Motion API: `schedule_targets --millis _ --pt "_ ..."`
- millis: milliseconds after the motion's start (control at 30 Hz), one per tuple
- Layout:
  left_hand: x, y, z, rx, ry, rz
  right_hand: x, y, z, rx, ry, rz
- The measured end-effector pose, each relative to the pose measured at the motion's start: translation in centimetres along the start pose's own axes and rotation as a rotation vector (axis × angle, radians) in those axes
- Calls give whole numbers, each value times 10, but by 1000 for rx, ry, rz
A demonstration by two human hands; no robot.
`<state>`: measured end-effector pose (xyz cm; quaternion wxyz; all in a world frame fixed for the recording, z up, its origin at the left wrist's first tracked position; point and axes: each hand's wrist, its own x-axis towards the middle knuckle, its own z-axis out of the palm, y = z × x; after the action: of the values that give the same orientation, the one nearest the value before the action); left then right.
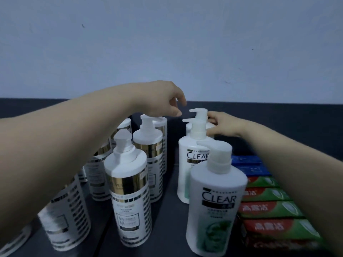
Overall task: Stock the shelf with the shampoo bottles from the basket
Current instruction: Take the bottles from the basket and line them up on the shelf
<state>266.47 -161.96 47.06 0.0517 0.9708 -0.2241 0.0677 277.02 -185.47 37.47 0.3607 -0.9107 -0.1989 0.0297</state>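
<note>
Three white CLEAR shampoo bottles stand in a row on the dark shelf (167, 216): a front one (217, 201), a middle one (191, 169), and a rear one, of which mostly the pump (200, 112) shows. My right hand (224, 125) grips the rear bottle's shoulder from the right. Left of them stand several white bottles with gold bands (130, 184), also in rows. My left hand (163, 102) hovers just above the rearmost gold-banded bottle (148, 127), fingers curled down and holding nothing. No basket is in view.
Red and green toothpaste boxes (269, 208) lie stacked at the right, with blue boxes (248, 164) behind them. A pale wall (167, 43) rises behind the shelf. A dark gap runs between the two bottle groups.
</note>
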Motion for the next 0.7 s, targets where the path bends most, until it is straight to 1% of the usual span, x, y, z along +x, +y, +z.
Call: schedule_targets --millis 133,433,700 --pt "1 -9 4 -20 -21 -16 5 -1 18 87 74 -41" --pt "-6 -30 7 -25 -6 -53 15 -15 33 74 25 -52" --pt "-11 -29 7 -81 21 -59 7 -15 31 141 7 -64"
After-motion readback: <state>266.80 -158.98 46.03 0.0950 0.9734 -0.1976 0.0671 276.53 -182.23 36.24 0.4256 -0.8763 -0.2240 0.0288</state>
